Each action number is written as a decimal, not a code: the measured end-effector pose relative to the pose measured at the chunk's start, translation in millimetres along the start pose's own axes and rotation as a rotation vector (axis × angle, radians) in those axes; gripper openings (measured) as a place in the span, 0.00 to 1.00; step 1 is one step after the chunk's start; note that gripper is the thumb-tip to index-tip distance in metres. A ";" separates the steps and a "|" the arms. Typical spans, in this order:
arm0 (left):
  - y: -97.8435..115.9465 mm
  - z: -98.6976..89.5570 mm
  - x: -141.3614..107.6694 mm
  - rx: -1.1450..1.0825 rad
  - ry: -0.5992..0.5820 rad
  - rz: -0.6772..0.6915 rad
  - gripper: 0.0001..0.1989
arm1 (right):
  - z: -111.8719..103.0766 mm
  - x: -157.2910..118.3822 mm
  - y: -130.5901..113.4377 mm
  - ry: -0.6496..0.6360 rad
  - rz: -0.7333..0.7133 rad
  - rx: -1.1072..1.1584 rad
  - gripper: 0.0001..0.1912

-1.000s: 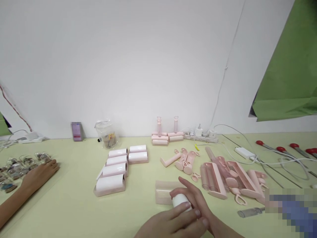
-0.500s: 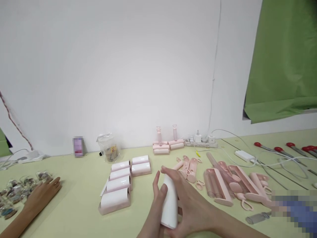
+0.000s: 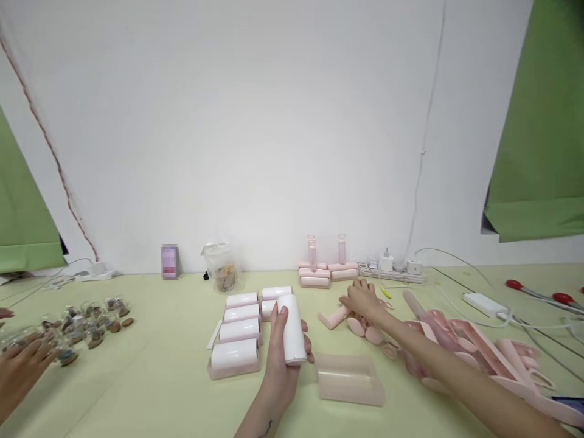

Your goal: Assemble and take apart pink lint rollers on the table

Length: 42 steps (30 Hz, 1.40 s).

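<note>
My left hand (image 3: 283, 347) is closed around a white sticky roll (image 3: 292, 331), tilted upright above the table. My right hand (image 3: 365, 301) reaches across to a heap of pink plastic parts (image 3: 374, 334). Its fingers bend down over the heap, and whatever they grip is hidden. Beside its thumb lies a pink angled piece (image 3: 335, 317). A translucent pink cover (image 3: 350, 380) rests on the table between my arms. To the left of the held roll, several white rolls (image 3: 235, 354) lie in rows, the nearest in a pale pink cover.
Pink roller sets (image 3: 314, 281) stand by the wall near a power strip (image 3: 401, 275). More pink casings (image 3: 479, 347), cables and red-tipped tools (image 3: 514, 285) lie on the right. At left, another person's hand (image 3: 27, 365) is beside small glass domes (image 3: 93, 331). A plastic bag (image 3: 223, 267) stands behind.
My right hand has left the white roll and moved right and away to the pink parts. My left hand still holds the roll. The translucent cover is now visible, and the view has turned left.
</note>
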<state>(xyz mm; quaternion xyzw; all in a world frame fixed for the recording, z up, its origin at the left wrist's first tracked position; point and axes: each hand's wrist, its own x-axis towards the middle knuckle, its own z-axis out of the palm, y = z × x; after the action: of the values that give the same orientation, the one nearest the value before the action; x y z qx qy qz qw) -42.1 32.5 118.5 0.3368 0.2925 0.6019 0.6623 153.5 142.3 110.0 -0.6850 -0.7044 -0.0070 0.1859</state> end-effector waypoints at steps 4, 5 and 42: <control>-2.2 -6.4 5.9 0.009 0.124 0.086 0.27 | 0.8 -0.4 -1.1 0.029 -0.100 0.070 0.11; -2.9 -9.1 8.4 0.027 0.157 0.105 0.28 | -3.9 -2.7 -2.3 0.042 -0.144 0.094 0.11; 4.9 -2.6 -13.0 0.970 -0.670 -0.203 0.46 | -78.0 -115.1 -14.3 -0.266 -0.520 0.091 0.08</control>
<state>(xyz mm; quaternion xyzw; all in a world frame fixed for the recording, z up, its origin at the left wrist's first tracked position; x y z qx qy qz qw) -48.4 20.1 120.6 0.7426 0.3400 0.1945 0.5433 158.5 10.0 154.9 -0.4674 -0.8740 0.0671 0.1146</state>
